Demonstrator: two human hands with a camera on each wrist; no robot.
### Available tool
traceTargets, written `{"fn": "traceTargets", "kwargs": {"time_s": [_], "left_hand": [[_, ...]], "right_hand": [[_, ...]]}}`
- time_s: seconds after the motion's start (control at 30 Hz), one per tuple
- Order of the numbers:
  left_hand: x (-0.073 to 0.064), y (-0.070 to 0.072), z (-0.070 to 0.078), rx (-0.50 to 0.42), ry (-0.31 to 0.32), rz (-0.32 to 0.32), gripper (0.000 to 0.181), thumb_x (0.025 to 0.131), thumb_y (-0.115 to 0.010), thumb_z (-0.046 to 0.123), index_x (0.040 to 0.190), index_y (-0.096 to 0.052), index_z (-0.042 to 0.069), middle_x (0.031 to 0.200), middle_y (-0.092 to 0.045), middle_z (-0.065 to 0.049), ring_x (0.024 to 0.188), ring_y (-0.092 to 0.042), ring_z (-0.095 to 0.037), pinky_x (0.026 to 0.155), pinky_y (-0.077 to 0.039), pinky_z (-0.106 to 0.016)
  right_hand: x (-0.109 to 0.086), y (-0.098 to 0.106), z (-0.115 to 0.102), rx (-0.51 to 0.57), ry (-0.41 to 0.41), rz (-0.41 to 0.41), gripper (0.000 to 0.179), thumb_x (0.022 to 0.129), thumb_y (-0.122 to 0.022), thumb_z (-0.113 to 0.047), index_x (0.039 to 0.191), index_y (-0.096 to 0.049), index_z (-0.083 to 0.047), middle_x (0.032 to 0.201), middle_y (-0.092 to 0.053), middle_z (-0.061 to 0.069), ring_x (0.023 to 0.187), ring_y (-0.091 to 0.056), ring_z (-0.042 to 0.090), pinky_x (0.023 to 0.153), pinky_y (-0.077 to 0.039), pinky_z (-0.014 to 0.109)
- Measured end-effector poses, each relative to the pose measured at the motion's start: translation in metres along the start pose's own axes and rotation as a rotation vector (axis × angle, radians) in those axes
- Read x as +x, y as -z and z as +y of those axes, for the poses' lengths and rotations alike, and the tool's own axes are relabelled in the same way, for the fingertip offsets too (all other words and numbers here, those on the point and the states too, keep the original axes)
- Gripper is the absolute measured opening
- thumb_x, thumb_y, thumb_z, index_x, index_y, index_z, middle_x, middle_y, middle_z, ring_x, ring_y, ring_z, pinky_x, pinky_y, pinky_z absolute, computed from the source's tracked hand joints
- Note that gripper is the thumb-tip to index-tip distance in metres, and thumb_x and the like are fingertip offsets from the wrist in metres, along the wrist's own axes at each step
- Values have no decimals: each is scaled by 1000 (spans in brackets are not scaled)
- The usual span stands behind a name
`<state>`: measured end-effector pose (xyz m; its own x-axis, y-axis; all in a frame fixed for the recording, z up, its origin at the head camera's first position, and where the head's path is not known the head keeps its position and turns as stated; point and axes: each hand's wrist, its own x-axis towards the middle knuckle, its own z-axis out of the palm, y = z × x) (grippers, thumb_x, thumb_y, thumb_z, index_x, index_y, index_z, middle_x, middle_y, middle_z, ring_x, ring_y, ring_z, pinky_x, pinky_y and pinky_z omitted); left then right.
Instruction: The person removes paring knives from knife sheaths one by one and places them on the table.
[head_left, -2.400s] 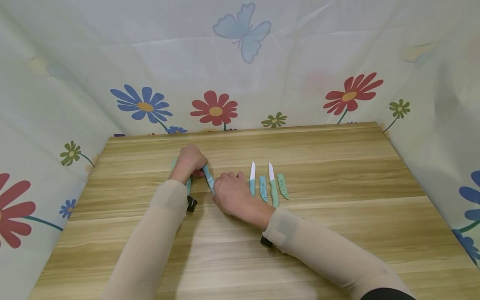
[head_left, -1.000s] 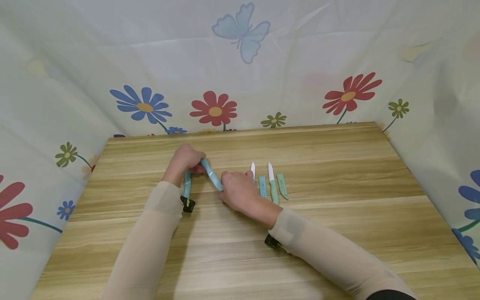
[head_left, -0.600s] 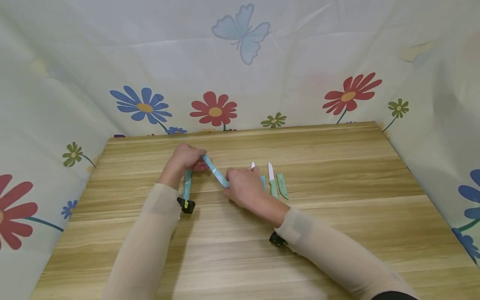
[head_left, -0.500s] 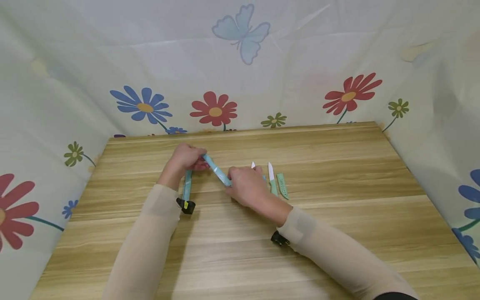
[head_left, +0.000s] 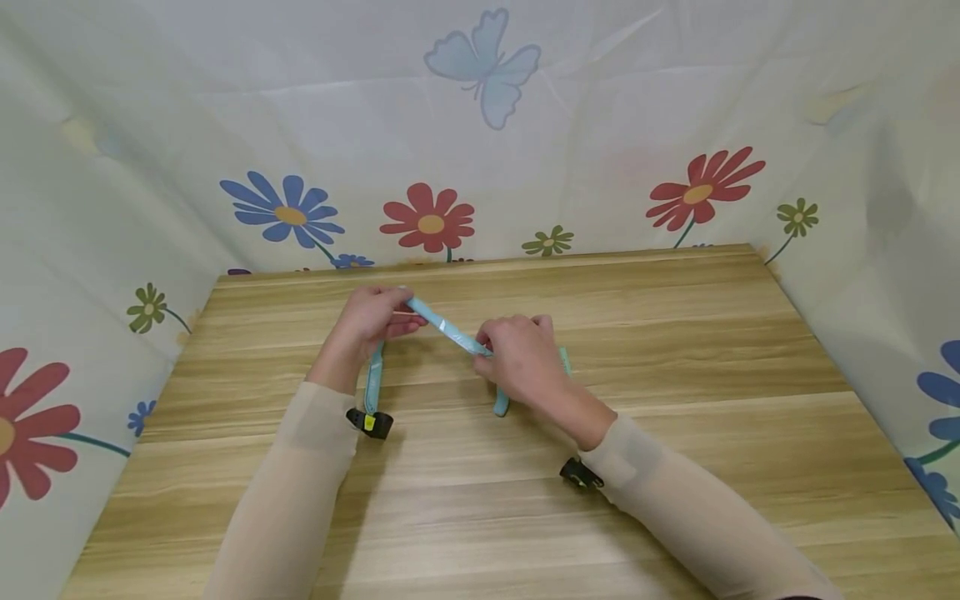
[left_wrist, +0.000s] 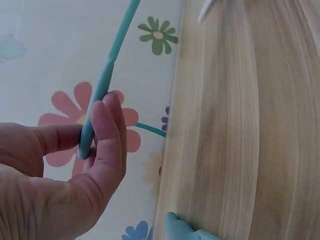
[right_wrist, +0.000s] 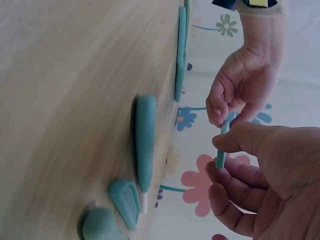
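Observation:
My left hand point(head_left: 371, 321) pinches the handle end of a light-blue paring knife in its sheath point(head_left: 442, 325). My right hand point(head_left: 521, 354) pinches the sheath end between thumb and fingers. The knife slants between both hands, raised over the table, its handle point(left_wrist: 95, 112) plain in the left wrist view. Beneath the left hand lies another sheathed blue knife point(head_left: 373, 379). Below the right hand lie a bare knife with a blue handle point(right_wrist: 145, 142) and a loose blue sheath point(right_wrist: 125, 202). A further knife's handle point(right_wrist: 100, 225) shows beside them. The right hand mostly hides these in the head view.
A loose green sheath point(head_left: 565, 360) peeks out right of the right hand. The wooden table point(head_left: 675, 333) meets flowered curtains point(head_left: 600, 150) at its back and sides. Black wrist cameras point(head_left: 581, 473) hang under both wrists.
Both hands have raised the sheathed knife. The right hand has slid right and away along it, from near its handle side to the sheath end, and now covers the bare knives.

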<state>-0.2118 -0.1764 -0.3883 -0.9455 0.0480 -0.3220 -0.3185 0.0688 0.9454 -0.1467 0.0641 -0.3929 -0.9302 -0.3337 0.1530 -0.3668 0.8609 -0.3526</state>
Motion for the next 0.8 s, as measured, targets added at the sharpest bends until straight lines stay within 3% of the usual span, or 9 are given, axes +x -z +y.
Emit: {"fn": "traceTargets", "kwargs": {"time_s": [0.4, 0.6, 0.8], "left_hand": [[-13, -6, -1, -99, -62, -26, 32, 111, -59, 23, 124, -58, -7, 123, -65, -27, 95, -78, -23, 89, -60, -34], [-20, -10, -1, -162, -87, -70, 28, 111, -59, 20, 123, -58, -6, 114, -70, -19, 97, -77, -23, 92, -59, -34], [-26, -17, 0, -220, -104, -99, 23, 112, -56, 16, 120, -59, -6, 111, -72, -15, 96, -77, -22, 94, -59, -36]], "right_hand": [[-5, 12, 21, -18, 87, 128, 11, 91, -82, -22, 101, -83, -18, 93, -77, -7, 87, -68, 16, 94, -43, 54], [-5, 18, 33, -4, 81, 144, 13, 91, -83, -21, 104, -83, -17, 100, -78, -6, 94, -70, 16, 95, -43, 54], [-6, 26, 44, 84, 73, 164, 14, 92, -82, -18, 105, -83, -15, 101, -78, -3, 95, -71, 21, 96, -40, 56]]}}
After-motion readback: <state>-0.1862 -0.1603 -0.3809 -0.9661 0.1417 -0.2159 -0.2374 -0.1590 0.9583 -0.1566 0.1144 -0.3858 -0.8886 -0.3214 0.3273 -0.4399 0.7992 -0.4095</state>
